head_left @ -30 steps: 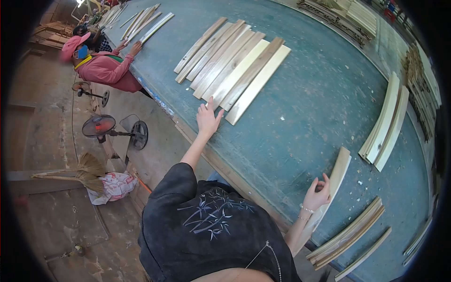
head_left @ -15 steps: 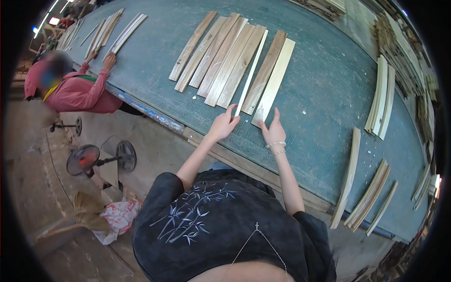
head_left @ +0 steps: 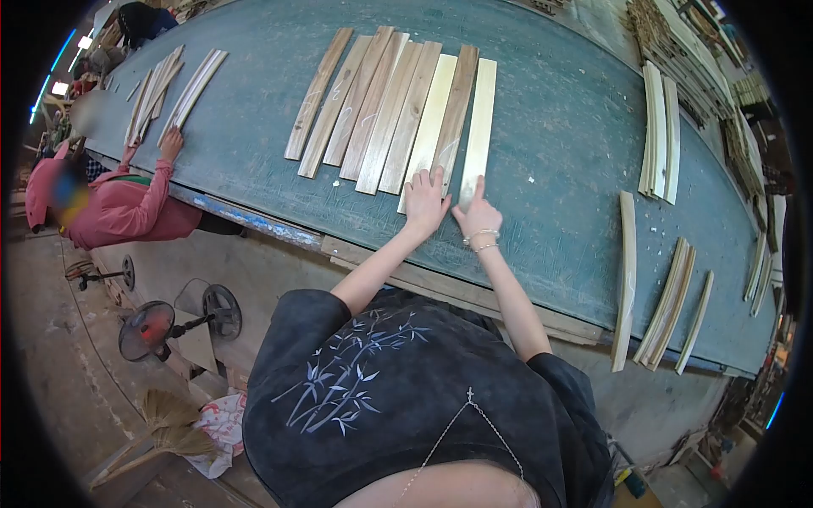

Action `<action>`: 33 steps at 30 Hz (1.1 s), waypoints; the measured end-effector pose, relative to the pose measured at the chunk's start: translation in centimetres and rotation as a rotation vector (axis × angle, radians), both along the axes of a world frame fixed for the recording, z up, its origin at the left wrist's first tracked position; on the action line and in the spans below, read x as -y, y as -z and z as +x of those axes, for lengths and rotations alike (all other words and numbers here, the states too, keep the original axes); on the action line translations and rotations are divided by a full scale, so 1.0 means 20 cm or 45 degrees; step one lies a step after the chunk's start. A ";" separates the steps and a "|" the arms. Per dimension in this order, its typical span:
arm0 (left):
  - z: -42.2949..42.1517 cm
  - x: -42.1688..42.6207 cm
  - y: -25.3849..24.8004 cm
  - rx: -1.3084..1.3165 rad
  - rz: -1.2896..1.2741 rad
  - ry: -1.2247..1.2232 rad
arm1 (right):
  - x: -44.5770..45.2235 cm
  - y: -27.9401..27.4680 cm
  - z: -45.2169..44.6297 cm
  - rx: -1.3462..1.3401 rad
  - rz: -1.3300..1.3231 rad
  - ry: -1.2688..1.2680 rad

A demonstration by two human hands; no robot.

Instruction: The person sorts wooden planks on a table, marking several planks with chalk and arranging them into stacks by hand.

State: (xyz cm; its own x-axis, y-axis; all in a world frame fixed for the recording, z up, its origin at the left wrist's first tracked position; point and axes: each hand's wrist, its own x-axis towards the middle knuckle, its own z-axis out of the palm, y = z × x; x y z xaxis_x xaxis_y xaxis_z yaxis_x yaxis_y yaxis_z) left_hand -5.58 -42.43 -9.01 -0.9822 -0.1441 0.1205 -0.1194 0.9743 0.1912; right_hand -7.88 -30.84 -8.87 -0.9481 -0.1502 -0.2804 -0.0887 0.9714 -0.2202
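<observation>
My left grip [head_left: 426, 200], spread flat, rests on a long brown wooden strip [head_left: 456, 106]. My right grip [head_left: 480, 213], loosely uncurled, touches a long cream wooden strip [head_left: 480, 123]; both lie toward one o'clock.

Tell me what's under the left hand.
The left hand lies over the near ends of a pale strip and the brown strip beside it. Their farther lengths show plainly; the surfaces directly beneath the hand are covered and cannot be seen.
</observation>
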 end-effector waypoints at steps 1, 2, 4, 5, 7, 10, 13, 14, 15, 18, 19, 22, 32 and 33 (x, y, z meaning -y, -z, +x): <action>-0.02 0.00 -0.01 0.000 -0.009 0.013 | -0.05 0.00 -0.01 0.000 -0.009 0.013; -0.03 0.00 -0.03 0.055 -0.026 0.043 | -0.14 -0.01 -0.01 0.003 -0.001 0.051; -0.07 0.00 -0.02 0.112 -0.049 0.080 | -0.30 -0.01 0.01 0.008 0.001 0.098; -0.09 0.02 0.02 0.151 -0.015 0.095 | -0.39 -0.02 0.05 0.021 -0.009 0.130; -0.15 0.07 0.02 0.192 0.010 0.121 | -0.55 -0.04 0.12 0.035 -0.027 0.173; -0.20 0.15 -0.07 0.607 0.019 0.243 | -0.73 -0.05 0.26 0.030 -0.065 0.258; -0.11 0.22 -0.21 0.570 0.699 0.416 | -0.97 -0.09 0.31 -0.018 -0.253 0.313; -0.06 0.18 -0.29 0.602 1.081 0.342 | -1.06 -0.12 0.32 0.007 -0.549 0.435; 0.00 0.10 -0.38 0.641 1.460 0.270 | -1.15 -0.16 0.34 0.022 -0.843 0.570; 0.12 -0.30 -0.57 0.318 2.878 -0.374 | -1.49 -0.21 0.30 -0.188 -1.098 0.840; 0.12 -0.44 -0.63 0.182 3.230 -0.725 | -1.63 -0.22 0.28 -0.289 -1.149 0.861; 0.07 -0.53 -0.44 0.367 3.774 -0.601 | -2.07 -0.12 0.09 -0.592 -1.129 1.016; 0.13 -0.79 -0.48 0.376 3.077 -0.695 | -2.70 0.13 -0.70 -0.322 -0.688 0.510; 0.17 -0.78 -0.45 0.365 3.000 -0.643 | -2.73 0.14 -0.73 -0.305 -0.646 0.438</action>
State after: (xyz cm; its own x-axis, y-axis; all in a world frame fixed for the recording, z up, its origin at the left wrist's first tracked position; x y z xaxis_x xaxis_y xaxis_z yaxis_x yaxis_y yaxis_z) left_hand -2.24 -26.75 0.07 -0.8013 0.0871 -0.5919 -0.3835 -0.8341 0.3964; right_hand -22.41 23.70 -11.59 -0.9930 0.1146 -0.0297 0.1048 0.7338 -0.6712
